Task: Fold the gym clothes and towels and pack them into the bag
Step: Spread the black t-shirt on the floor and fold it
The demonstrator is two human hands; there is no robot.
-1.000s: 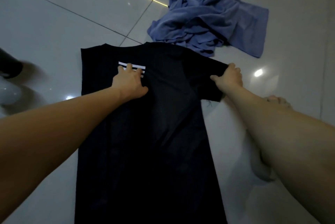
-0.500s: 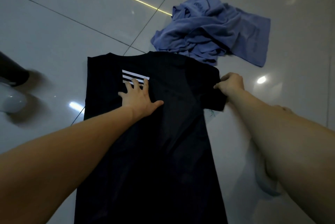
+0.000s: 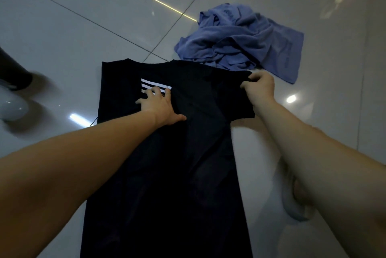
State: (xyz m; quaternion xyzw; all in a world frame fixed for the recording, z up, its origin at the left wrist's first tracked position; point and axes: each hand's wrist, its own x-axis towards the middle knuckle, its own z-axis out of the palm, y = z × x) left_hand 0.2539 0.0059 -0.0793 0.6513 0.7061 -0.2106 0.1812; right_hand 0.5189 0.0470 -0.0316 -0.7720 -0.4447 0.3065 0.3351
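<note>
Your right hand has moved along the sleeve and now pinches its far corner. Your left hand has slid onto the white stripes, fingers spread and pressing flat. The black T-shirt lies on the tiled floor, its long axis running away from you. The sleeve sticks out to the right, so your right hand is the nearer one to fold it inward. The blue towel lies crumpled just beyond the collar. I can't tell whether the dark shapes at the top edge are a bag.

One black T-shirt, one crumpled blue-violet cloth heap. Two hands: left hand, right hand.
</note>
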